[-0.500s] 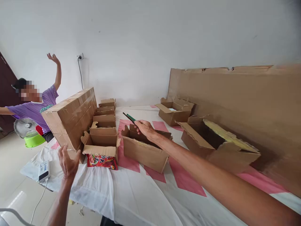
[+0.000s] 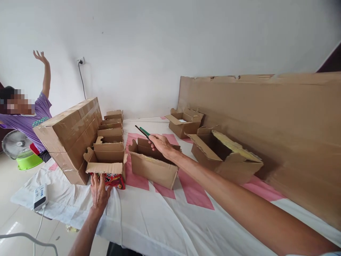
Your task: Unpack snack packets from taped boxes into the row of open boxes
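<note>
Two hands work apart. The left hand (image 2: 99,191) lies spread on the red packet (image 2: 114,180) near the left box (image 2: 106,159). The right hand (image 2: 160,143) pinches a green pen (image 2: 143,131) over the middle box (image 2: 151,164)

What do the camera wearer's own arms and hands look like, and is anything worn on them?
Both are bare: the left hand and right hand wear no gloves, rings, watch or bracelets that show. Both forearms are uncovered, with no sleeves over them. A sliver of pale fabric shows at the bottom right corner, by the right upper arm.
</note>
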{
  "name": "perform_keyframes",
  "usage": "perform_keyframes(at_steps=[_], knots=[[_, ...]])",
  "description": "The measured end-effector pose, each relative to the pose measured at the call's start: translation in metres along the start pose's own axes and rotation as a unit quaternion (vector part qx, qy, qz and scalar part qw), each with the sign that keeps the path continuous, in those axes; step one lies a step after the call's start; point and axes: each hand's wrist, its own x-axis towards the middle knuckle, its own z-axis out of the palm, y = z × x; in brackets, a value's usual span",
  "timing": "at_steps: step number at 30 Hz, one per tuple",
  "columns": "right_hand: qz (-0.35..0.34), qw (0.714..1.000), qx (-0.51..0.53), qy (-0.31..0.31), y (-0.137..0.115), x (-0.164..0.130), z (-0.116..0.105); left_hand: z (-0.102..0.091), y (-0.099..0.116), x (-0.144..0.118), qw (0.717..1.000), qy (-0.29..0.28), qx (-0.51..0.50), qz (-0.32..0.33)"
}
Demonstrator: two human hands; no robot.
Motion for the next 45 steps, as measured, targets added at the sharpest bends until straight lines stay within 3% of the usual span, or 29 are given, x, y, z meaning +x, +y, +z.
perform_keyframes(at_steps=[11, 35, 45], knots=[[0.002, 1.000, -0.004, 0.004, 0.014, -0.004, -0.012, 0.012, 0.008, 0.013, 0.998, 0.009, 0.054, 0.021], [-0.009, 1.000, -0.026, -0.011, 0.019, -0.017, -0.031, 0.021, 0.038, 0.044, 0.991, -0.066, 0.094, -0.064], [-0.064, 0.998, -0.008, -0.006, 0.013, -0.028, -0.041, 0.018, 0.021, 0.018, 0.996, -0.019, 0.090, -0.020]])
